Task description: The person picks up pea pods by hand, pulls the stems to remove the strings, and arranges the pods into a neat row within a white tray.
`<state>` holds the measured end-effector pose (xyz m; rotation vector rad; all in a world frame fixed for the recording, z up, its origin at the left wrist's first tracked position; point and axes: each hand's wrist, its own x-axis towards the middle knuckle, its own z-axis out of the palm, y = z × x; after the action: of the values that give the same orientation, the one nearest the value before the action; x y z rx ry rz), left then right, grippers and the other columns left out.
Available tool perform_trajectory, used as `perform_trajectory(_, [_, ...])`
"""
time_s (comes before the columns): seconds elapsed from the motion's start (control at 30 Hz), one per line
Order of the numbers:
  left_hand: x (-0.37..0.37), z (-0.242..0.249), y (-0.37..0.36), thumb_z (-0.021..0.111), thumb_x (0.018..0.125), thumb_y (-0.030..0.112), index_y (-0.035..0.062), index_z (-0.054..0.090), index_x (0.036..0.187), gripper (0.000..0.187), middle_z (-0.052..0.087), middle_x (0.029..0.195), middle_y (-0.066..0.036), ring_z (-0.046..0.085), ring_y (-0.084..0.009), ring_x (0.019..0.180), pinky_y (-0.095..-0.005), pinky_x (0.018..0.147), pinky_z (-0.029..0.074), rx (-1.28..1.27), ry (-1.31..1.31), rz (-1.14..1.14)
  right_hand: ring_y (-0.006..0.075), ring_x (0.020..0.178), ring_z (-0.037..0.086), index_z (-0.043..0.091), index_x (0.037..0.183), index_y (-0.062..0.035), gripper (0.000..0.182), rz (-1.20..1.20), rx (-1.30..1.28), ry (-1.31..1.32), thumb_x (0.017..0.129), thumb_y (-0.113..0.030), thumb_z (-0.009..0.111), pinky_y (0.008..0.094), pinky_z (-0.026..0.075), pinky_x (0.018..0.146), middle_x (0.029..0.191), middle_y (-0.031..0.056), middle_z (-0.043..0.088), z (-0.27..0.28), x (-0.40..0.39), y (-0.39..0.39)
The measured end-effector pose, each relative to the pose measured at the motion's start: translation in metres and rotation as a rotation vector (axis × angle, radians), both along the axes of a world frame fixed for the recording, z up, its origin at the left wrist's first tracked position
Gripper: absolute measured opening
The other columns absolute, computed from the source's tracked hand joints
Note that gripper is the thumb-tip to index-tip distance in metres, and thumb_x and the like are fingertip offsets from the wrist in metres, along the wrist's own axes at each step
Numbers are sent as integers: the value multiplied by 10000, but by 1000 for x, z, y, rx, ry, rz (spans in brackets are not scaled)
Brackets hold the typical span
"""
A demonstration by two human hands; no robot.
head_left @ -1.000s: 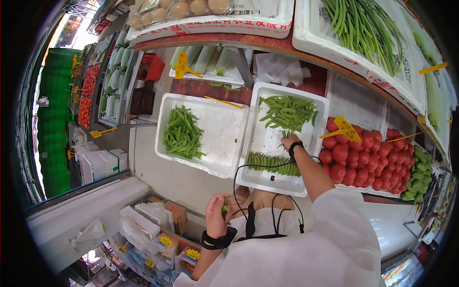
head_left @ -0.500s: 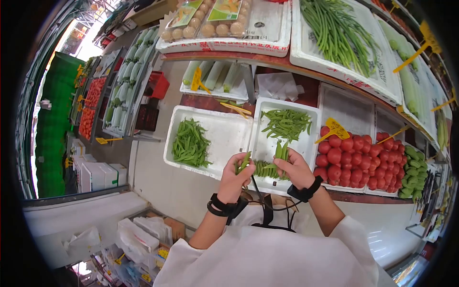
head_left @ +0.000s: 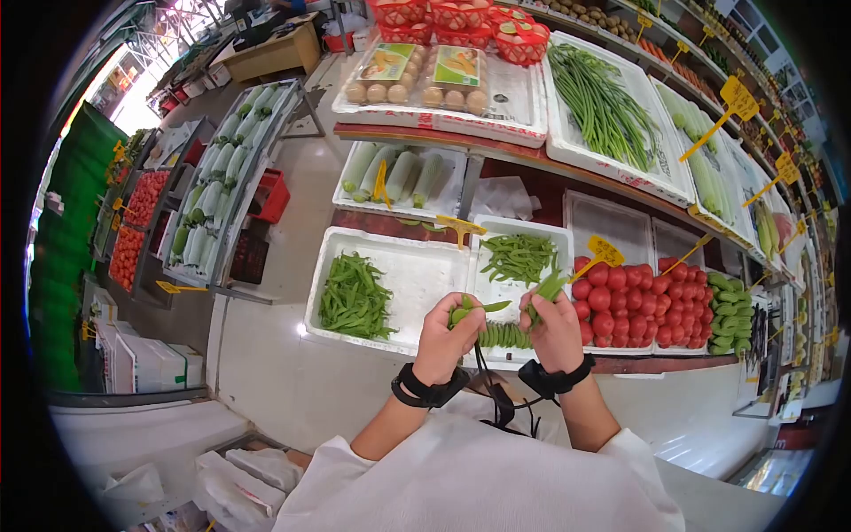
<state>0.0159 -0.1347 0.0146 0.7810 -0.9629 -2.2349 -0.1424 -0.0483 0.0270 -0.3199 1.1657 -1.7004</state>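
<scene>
My left hand [head_left: 449,335] is closed around a few green pea pods [head_left: 461,312], one of which sticks out to the right. My right hand [head_left: 555,332] grips a small bunch of pea pods [head_left: 550,285] that points upward. Both hands are above the near edge of two white foam boxes. In the right foam box [head_left: 567,253], a loose pile of pods [head_left: 517,257] lies toward the back and a neat row of pods [head_left: 503,335] runs along the front, partly hidden by my hands. The left foam box [head_left: 434,257] has a heap of pods [head_left: 356,297] at its left side.
Red tomatoes [head_left: 620,301] sit to the right, with green cucumber-like vegetables [head_left: 729,315] beyond. On the shelf above are egg packs [head_left: 455,80] and long green stalks [head_left: 603,106]. Yellow price tags [head_left: 460,229] stick up among the boxes. A black cable [head_left: 480,359] hangs between my wrists.
The view has tilted up, showing more of the upper shelf. My hands stay over the boxes with pods in both; a pod now points rightward from my left hand toward the right one.
</scene>
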Motion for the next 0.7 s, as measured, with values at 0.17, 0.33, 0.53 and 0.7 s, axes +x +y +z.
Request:
perform_trajectory(0.17, [34, 1, -7, 618, 881, 82, 62, 562, 943, 86, 515, 734, 43, 400, -2, 580, -161, 497, 307, -341, -165, 130, 113, 693, 549, 493, 1106, -21, 209, 171, 135, 227, 901, -39, 528, 226, 443, 613, 837, 53, 582, -1, 53, 4])
perform_trajectory(0.33, [58, 5, -5, 647, 850, 62, 11, 571, 953, 138, 611, 816, -34, 568, -60, 764, -232, 646, 471, -402, -223, -60, 114, 803, 563, 488, 1157, -16, 260, 119, 57, 70, 898, -22, 504, 244, 464, 711, 927, 42, 576, -9, 96, -4])
perform_trajectory(0.53, [76, 3, 1, 688, 796, 79, 29, 597, 960, 194, 600, 818, -42, 573, -105, 769, -266, 688, 485, -750, -278, -27, 76, 880, 549, 537, 1092, -38, 165, -14, 0, -14, 952, -126, 535, 228, 450, 744, 977, 13, 573, -21, 120, -6])
perform_trajectory(0.7, [90, -3, -1, 593, 892, 97, 53, 574, 1034, 150, 555, 838, -3, 523, -47, 657, -182, 578, 434, -381, -165, -143, 144, 797, 546, 521, 1023, -21, 122, -65, -50, 95, 940, -105, 488, 254, 453, 738, 893, 71, 565, -23, 116, 7])
